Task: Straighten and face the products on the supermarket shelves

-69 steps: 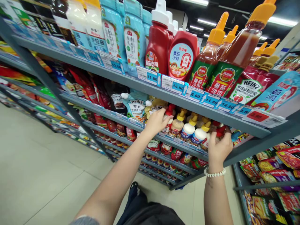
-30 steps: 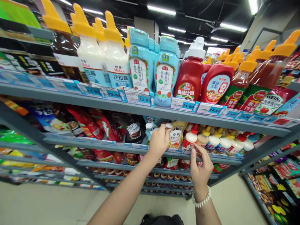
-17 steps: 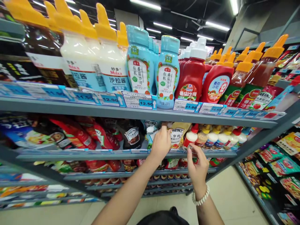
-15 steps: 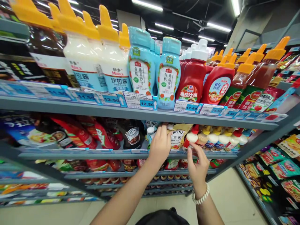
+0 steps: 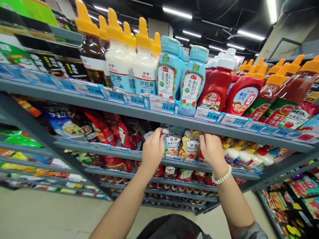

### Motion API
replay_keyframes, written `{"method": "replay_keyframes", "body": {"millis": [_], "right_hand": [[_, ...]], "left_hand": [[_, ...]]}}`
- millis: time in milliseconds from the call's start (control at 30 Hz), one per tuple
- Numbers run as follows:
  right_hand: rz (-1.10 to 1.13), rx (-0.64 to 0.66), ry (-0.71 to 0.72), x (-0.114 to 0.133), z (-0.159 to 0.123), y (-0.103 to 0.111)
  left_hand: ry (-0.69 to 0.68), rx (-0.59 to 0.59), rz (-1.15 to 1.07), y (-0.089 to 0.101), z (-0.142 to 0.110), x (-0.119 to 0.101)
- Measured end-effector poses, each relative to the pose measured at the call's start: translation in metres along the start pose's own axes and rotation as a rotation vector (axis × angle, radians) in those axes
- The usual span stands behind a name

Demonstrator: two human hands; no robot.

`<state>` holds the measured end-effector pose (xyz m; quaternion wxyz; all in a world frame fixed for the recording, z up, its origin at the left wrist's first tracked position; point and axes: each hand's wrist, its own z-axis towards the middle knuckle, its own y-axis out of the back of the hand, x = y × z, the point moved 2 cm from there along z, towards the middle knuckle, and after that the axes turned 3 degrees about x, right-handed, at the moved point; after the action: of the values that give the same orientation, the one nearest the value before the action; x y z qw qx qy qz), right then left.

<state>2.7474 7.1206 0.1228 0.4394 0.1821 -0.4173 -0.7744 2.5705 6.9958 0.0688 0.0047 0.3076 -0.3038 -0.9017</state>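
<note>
On the second shelf, my left hand [image 5: 153, 147] is closed, its fingertips pinching at the white cap of a blue Heinz salad dressing pouch [image 5: 172, 142]. Beside that pouch stands a yellow Heinz salad dressing pouch [image 5: 189, 146]. Just right of the yellow pouch is my right hand [image 5: 211, 147], with its fingers curled and thumb tucked in. Its fingertips are partly hidden under the upper shelf edge, so what they hold is unclear. A beaded bracelet [image 5: 221, 175] circles the right wrist.
Overhead, the top shelf edge [image 5: 139, 109] carries price tags and blue ketchup bottles [image 5: 191, 83]. Red ketchup bottles [image 5: 216, 84] stand to their right. Red pouches [image 5: 126, 132] lie left of my hands, and small white bottles [image 5: 231, 154] stand right. Lower shelves hold more packages.
My left hand has shifted left to the blue pouch's cap, uncovering its front. My right hand has risen from below the shelf edge to beside the yellow pouch. The view has swung left.
</note>
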Motion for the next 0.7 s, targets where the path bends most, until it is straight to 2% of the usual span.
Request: {"method": "replay_keyframes", "body": {"millis": [67,167,300,400,467,533,633,700], "right_hand": [[0.034,0.091,-0.032,-0.001,0.009,-0.001],[0.08,0.167,-0.082,-0.002,0.015,0.0],[0.113,0.177,-0.04,0.0,0.014,0.0],[0.053,0.148,-0.022,0.001,0.01,-0.002],[0.04,0.058,0.021,0.001,0.005,-0.003],[0.075,-0.084,0.082,0.002,-0.005,-0.004],[0.133,-0.388,0.107,0.008,-0.033,-0.006],[0.181,-0.559,0.096,0.015,-0.058,-0.012]], "left_hand": [[0.057,0.033,0.074,0.004,0.008,0.006],[0.037,0.056,0.114,0.008,0.017,0.012],[0.029,0.08,0.107,0.006,0.021,0.017],[0.027,0.065,0.056,0.007,0.017,0.018],[0.022,0.054,-0.035,0.014,0.01,0.021],[0.03,0.022,-0.18,0.026,0.002,0.027],[0.113,-0.144,-0.372,0.048,-0.009,0.041],[0.186,-0.27,-0.384,0.059,-0.014,0.051]]}}
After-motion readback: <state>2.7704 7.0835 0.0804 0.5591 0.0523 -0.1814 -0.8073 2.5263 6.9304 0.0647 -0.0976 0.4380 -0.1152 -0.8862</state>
